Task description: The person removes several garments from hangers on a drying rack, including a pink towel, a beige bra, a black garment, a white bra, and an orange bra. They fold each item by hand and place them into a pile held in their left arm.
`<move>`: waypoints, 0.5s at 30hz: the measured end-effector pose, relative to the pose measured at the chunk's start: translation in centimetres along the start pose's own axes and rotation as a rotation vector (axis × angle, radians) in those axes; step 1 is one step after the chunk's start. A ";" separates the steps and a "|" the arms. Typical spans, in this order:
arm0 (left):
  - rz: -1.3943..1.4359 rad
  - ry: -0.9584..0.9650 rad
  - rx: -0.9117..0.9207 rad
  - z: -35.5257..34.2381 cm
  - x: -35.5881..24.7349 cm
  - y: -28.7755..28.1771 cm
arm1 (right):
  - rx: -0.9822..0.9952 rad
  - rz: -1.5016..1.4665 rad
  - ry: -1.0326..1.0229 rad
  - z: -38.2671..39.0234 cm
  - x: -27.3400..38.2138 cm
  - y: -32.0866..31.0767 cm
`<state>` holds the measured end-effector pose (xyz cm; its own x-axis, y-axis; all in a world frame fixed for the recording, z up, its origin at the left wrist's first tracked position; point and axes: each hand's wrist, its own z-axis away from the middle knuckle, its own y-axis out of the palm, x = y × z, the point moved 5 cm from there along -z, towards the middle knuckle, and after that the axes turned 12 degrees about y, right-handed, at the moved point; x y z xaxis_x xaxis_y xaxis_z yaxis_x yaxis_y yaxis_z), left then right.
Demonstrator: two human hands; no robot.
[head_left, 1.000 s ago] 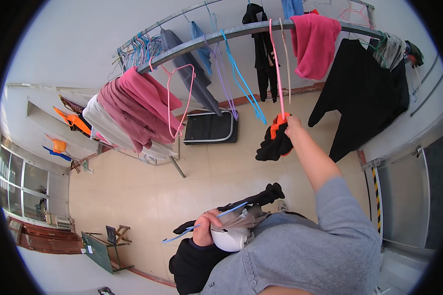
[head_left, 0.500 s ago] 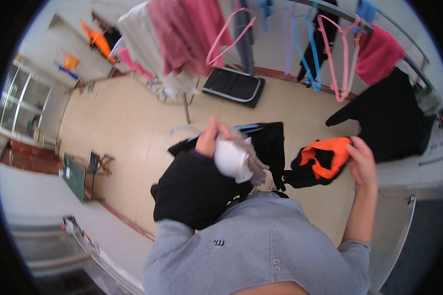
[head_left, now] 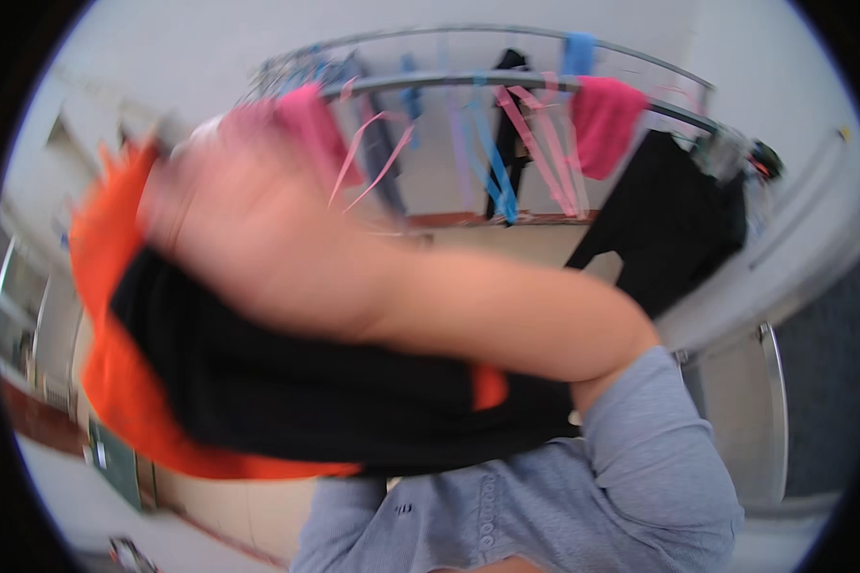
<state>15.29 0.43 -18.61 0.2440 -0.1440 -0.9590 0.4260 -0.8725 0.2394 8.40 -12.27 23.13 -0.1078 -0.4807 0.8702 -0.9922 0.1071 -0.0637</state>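
Observation:
My right arm reaches across to the left, lifted close in front. At its end my right hand [head_left: 229, 205] is smeared by motion, its fingers at the upper edge of an orange and black garment [head_left: 287, 392]. The garment spreads below the forearm, black over most of its middle and orange along its left and lower edges, and seems to be held by that hand. Behind this cloth my left hand is hidden; only part of the left grey sleeve [head_left: 354, 506] shows. The white and grey-brown items from before are out of sight.
A curved metal rail [head_left: 430, 84] runs across the back. From it hang pink hangers [head_left: 540, 153], blue hangers [head_left: 495, 167], a bright pink cloth [head_left: 607, 129] and a large black garment [head_left: 674, 229]. A green board [head_left: 119, 468] stands at the lower left.
My right hand has swung from the right across to the upper left, bringing the orange and black garment with it. My left hand and its white item have become covered. The view has tilted up.

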 end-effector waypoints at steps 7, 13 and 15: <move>-0.083 0.056 0.079 2.2 -5.1 4.3 | 0.299 0.502 0.046 10.0 -7.2 -5.3; -0.341 0.447 0.192 6.5 -11.1 16.5 | -0.236 0.698 0.172 18.2 -6.8 -26.9; -0.355 0.427 0.204 7.1 -10.8 18.5 | -0.424 0.785 0.234 22.9 -6.3 -35.6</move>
<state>14.32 -17.47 -4.95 0.4646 0.3371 -0.8188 0.3795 -0.9113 -0.1598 43.01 -33.03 8.75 -0.6792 0.0474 0.7325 -0.5291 0.6600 -0.5334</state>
